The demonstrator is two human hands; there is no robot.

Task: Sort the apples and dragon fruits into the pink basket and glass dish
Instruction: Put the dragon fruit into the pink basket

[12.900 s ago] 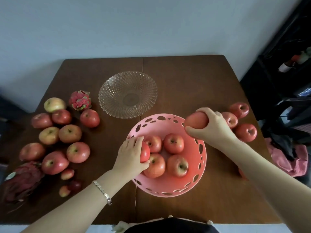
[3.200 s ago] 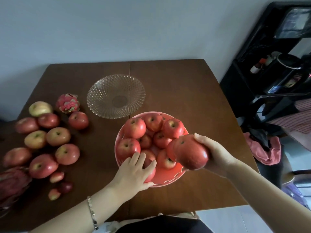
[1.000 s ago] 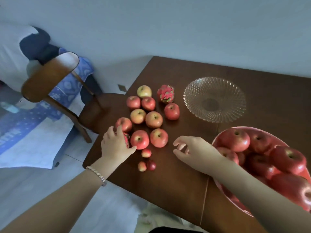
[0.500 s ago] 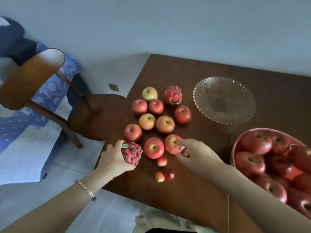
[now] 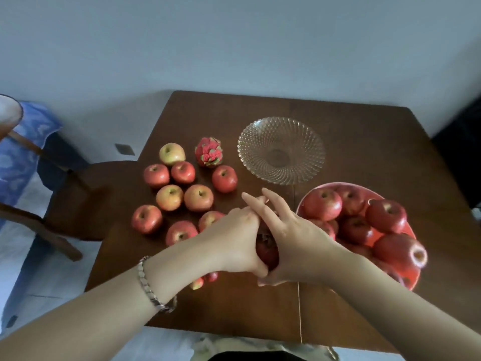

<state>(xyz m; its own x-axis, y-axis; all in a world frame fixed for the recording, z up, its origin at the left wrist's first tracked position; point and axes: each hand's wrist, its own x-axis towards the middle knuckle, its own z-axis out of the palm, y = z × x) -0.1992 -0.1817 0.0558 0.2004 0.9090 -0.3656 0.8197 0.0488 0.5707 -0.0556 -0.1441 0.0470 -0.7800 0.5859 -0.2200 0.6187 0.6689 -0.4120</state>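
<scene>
While both hands are cupping dark red dragon fruit (image 5: pixel 265 250) above surface (image 5: pixel 364 142), left hand (image 5: pixel 234 243) and right hand (image 5: pixel 294 241) are pressing it between palms, right fingers spread. Glass dish (image 5: pixel 281 149) sitting empty far. Pink basket (image 5: pixel 413 280), right, holding apples. Second dragon fruit (image 5: pixel 209 152) lying left of dish among loose apples (image 5: pixel 198 198).

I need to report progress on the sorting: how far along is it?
Done: pink basket piled with apples. In hand: both hands, left hand and right hand, hold a dragon fruit. Left: glass dish empty, second dragon fruit and loose apples on the table.
</scene>
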